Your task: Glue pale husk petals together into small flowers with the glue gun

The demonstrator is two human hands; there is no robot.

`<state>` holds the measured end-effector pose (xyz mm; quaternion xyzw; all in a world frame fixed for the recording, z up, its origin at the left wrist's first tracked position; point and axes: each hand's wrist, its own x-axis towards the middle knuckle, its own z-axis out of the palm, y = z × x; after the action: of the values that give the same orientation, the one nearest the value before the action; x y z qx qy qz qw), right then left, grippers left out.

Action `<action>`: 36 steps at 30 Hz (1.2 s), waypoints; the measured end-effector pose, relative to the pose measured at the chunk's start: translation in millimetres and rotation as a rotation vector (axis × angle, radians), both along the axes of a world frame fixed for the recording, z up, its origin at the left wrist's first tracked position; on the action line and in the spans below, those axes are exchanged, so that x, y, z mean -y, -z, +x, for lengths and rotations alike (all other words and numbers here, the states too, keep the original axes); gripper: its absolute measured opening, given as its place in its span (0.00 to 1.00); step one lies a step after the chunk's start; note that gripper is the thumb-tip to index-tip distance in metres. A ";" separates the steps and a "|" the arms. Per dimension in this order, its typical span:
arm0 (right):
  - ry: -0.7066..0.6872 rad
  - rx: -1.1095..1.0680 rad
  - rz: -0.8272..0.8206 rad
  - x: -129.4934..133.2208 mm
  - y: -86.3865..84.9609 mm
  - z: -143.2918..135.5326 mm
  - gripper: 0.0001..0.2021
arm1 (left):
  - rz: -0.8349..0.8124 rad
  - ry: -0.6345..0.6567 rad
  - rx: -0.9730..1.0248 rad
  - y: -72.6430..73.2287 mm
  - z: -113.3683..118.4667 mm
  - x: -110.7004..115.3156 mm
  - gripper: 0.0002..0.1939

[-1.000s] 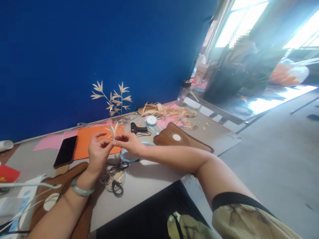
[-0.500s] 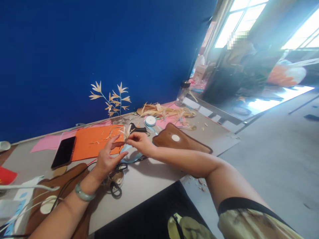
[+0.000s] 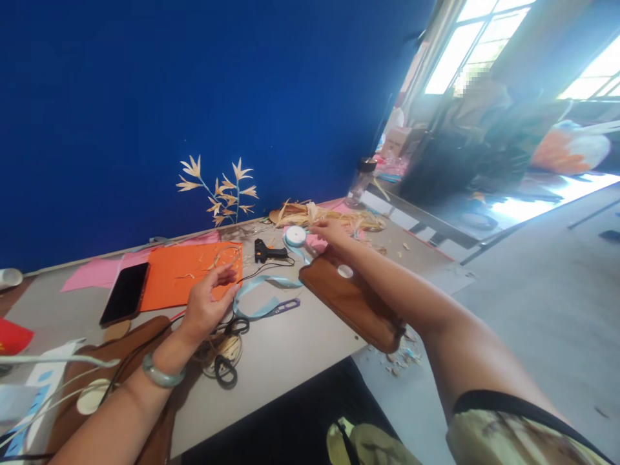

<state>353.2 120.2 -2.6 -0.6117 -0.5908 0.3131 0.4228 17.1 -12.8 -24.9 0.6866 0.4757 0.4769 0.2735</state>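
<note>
My left hand (image 3: pixel 208 302) hovers over the lower right corner of the orange sheet (image 3: pixel 169 278), fingers curved and apart, holding nothing that shows. Farther right, my right hand (image 3: pixel 330 231) reaches to the pile of pale dried husks (image 3: pixel 303 213), just right of the white ribbon spool (image 3: pixel 295 236); its fingertips are too small to tell what they touch. Light blue ribbon (image 3: pixel 252 309) loops on the table beside my left hand. Near the wall, pale husk flowers (image 3: pixel 227 187) stand on blue stems. A black glue gun (image 3: pixel 269 252) lies between my hands.
Black-handled scissors (image 3: pixel 225 371) lie below my left hand. A phone (image 3: pixel 124 294) rests on the orange sheet's left edge. Beneath my right forearm is a brown cushion (image 3: pixel 353 300). A lidded bottle (image 3: pixel 361 181) stands at the back right; a blurred person (image 3: pixel 465 135) is beyond.
My right hand has moved away from my left, up and right to the husk pile. The small pale flower between my hands no longer shows. The brown cushion's right end hangs lower.
</note>
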 end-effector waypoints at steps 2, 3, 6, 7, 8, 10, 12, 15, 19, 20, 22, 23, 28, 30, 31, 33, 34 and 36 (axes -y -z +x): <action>-0.033 -0.010 -0.061 -4.6 -0.6 5.1 0.05 | -0.002 -0.004 -0.014 0.4 -0.6 0.0 0.21; -0.046 -0.015 -0.086 -6.7 -1.2 7.0 0.05 | -0.004 -0.007 -0.017 0.5 -0.8 0.0 0.20; -0.064 -0.016 -0.128 -11.4 -3.1 11.9 0.05 | -0.001 -0.022 -0.017 0.8 -1.5 -0.2 0.18; -0.067 -0.013 -0.131 -12.3 -3.5 13.4 0.05 | -0.001 -0.024 -0.017 0.8 -1.6 -0.3 0.18; -0.074 -0.010 -0.133 -13.0 -3.6 14.9 0.06 | -0.003 -0.024 -0.019 0.8 -1.8 -0.3 0.17; -0.097 -0.010 -0.132 -13.7 -3.2 17.5 0.07 | -0.005 -0.027 -0.032 0.8 -2.2 -0.3 0.16; -0.128 -0.022 -0.130 -13.9 -2.1 19.2 0.08 | -0.005 -0.037 -0.060 1.0 -2.7 -0.5 0.15; -0.171 -0.069 -0.122 -13.8 -0.7 19.4 0.08 | 0.000 -0.046 -0.102 1.4 -3.1 -1.1 0.14; -0.211 -0.162 -0.108 -12.1 -1.7 14.9 0.06 | 0.013 -0.047 -0.110 1.8 -2.9 -1.6 0.13; -0.221 -0.185 -0.108 -11.3 -2.4 13.3 0.06 | 0.017 -0.048 -0.112 1.9 -2.8 -1.7 0.13; -0.242 -0.226 -0.107 -9.6 -3.9 9.8 0.07 | 0.025 -0.047 -0.117 2.4 -3.0 -1.8 0.13; -0.251 -0.244 -0.105 -8.8 -4.6 8.2 0.07 | 0.030 -0.044 -0.120 2.6 -3.2 -1.9 0.13; -0.270 -0.277 -0.083 -6.2 -7.9 2.9 0.10 | 0.050 -0.036 -0.128 2.6 -4.1 -2.0 0.12; -0.258 -0.257 -0.068 -6.4 -8.4 3.0 0.11 | 0.054 -0.034 -0.130 2.2 -3.9 -2.0 0.12; -0.244 -0.242 -0.057 -6.8 -8.4 3.5 0.12 | 0.056 -0.033 -0.133 2.1 -3.7 -2.0 0.12; -0.203 -0.204 -0.032 -8.4 -7.3 5.6 0.12 | 0.060 -0.033 -0.134 2.4 -3.4 -2.1 0.11; -0.178 -0.182 -0.020 -9.5 -6.1 7.0 0.11 | 0.061 -0.032 -0.134 2.6 -3.4 -2.2 0.11; -0.128 -0.145 0.003 -11.8 -2.9 10.4 0.11 | 0.069 -0.031 -0.132 3.3 -3.5 -2.4 0.11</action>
<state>363.5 132.0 0.3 -0.5478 -0.5971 0.3821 0.4443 13.6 -10.3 -28.1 0.7181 0.4865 0.4509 0.2106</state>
